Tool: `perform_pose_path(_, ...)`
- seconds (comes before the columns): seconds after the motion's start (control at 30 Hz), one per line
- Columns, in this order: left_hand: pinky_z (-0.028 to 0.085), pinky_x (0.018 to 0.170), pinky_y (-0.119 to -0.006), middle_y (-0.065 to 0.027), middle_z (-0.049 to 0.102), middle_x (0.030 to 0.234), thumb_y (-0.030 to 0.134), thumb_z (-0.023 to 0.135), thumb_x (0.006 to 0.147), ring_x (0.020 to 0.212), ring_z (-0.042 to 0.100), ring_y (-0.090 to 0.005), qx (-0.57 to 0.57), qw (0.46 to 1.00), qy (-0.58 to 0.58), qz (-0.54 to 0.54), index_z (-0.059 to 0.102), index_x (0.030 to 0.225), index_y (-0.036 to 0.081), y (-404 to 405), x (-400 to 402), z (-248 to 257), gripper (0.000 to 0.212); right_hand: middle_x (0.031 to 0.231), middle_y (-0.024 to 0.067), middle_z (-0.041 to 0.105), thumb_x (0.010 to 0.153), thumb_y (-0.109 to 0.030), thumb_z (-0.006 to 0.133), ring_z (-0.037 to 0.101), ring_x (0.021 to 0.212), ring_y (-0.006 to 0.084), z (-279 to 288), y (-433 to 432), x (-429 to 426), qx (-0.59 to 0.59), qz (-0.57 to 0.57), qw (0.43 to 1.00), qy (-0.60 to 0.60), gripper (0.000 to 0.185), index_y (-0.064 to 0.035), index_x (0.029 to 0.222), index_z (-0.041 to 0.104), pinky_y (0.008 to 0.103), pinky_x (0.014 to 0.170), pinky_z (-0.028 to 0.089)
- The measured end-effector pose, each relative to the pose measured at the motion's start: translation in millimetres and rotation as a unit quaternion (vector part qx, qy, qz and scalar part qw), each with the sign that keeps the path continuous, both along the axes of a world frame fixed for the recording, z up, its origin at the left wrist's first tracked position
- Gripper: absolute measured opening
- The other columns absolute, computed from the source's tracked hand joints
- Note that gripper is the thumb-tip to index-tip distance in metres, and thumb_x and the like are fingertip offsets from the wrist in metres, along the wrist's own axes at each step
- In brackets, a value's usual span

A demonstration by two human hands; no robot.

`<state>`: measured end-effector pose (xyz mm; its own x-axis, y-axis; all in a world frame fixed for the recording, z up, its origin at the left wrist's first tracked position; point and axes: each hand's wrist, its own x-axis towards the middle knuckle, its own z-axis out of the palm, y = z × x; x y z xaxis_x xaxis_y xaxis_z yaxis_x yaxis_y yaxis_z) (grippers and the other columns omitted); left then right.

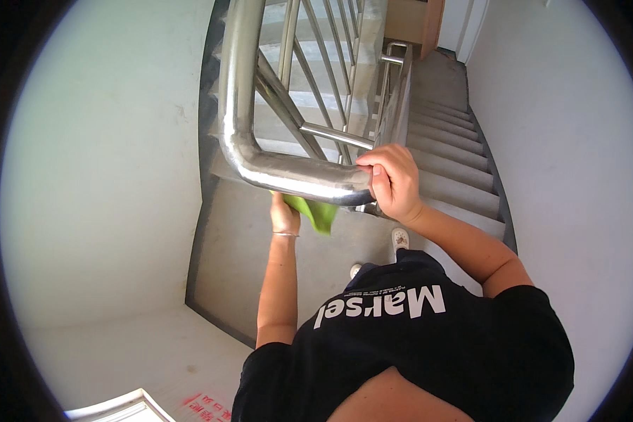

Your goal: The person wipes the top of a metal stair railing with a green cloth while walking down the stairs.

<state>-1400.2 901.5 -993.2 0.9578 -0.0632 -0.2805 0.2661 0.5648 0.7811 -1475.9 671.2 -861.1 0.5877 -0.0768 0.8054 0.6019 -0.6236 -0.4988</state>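
Right in front of me a polished metal stair handrail [295, 171] bends across the landing. My right hand [393, 182] grips the rail at its right-hand bend, thumb on the near side and fingers curled over the top. Below the rail's horizontal stretch, my left hand [285, 215] holds a green cloth [316, 211]. The cloth hangs down to the right of that hand, its lower corner blurred. The rail hides the left fingertips and the upper part of the cloth. A thin bracelet [286, 234] circles my left wrist.
Concrete stairs [448, 158] descend on the right beside a pale wall [554, 132]. Another flight [316, 74] lies behind metal balusters [324, 68]. My white clog [400, 239] rests on the landing floor [232, 264]. A white frame [132, 406] and red wall writing [208, 409] appear at bottom left.
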Motion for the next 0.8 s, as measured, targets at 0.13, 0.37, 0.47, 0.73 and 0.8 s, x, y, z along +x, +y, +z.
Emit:
perform_pose_path(0.13, 0.036, 0.095, -0.034, -0.0087, 0.047, 0.121, 0.033, 0.039, 0.093, 0.111, 0.045, -0.0199, -0.018, 0.993, -0.117, -0.017, 0.042, 0.123, 0.003, 21, 30, 61, 0.043, 0.069, 0.0056, 0.056, 0.080, -0.004, 0.045, 0.051, 0.064, 0.0228, 2, 8, -6, 0.012, 0.010, 1.000, 0.000, 0.013, -0.0045, 0.082, 0.058, 0.0336, 0.062, 0.037)
perform_pose_path(0.37, 0.041, 0.090, -0.036, -0.0080, 0.048, 0.116, 0.040, 0.048, 0.089, 0.104, 0.047, -0.0201, 0.018, 0.973, -0.230, -0.031, 0.043, 0.122, 0.010, 29, 106, 23, 0.045, 0.072, 0.0054, 0.058, 0.075, -0.002, 0.049, 0.051, 0.066, 0.0245, 10, 14, -6, 0.016, 0.042, 0.999, 0.012, 0.011, -0.0063, 0.081, 0.057, 0.0336, 0.062, 0.037)
perform_pose_path(0.47, 0.034, 0.094, -0.032, -0.0096, 0.047, 0.119, 0.042, 0.043, 0.091, 0.107, 0.045, -0.0201, 0.223, 0.917, -0.326, 0.049, 0.042, 0.122, -0.001, -43, 115, 88, 0.053, 0.073, 0.0056, 0.059, 0.074, -0.002, 0.049, 0.052, 0.065, 0.0238, -2, -3, -5, -0.006, 0.006, 1.000, -0.001, 0.012, -0.0063, 0.080, 0.058, 0.0329, 0.061, 0.037)
perform_pose_path(0.73, 0.035, 0.089, -0.031, -0.0145, 0.054, 0.106, 0.050, 0.030, 0.093, 0.097, 0.047, -0.0229, 0.288, 0.934, -0.206, 0.042, 0.047, 0.117, -0.003, -56, 140, 2, 0.061, 0.076, 0.0084, 0.061, 0.080, -0.011, 0.042, 0.055, 0.065, 0.0235, -6, 2, -5, -0.030, 0.017, 0.998, -0.052, 0.019, -0.0039, 0.083, 0.060, 0.0334, 0.061, 0.039)
perform_pose_path(0.8, 0.036, 0.089, -0.032, -0.0133, 0.053, 0.106, 0.050, 0.029, 0.092, 0.098, 0.047, -0.0235, 0.321, 0.942, -0.097, 0.002, 0.047, 0.118, -0.001, -55, 111, -44, 0.060, 0.077, 0.0099, 0.062, 0.083, -0.014, 0.040, 0.057, 0.067, 0.0242, -5, 0, -7, -0.050, 0.012, 0.998, -0.043, 0.023, -0.0028, 0.084, 0.060, 0.0341, 0.063, 0.039)
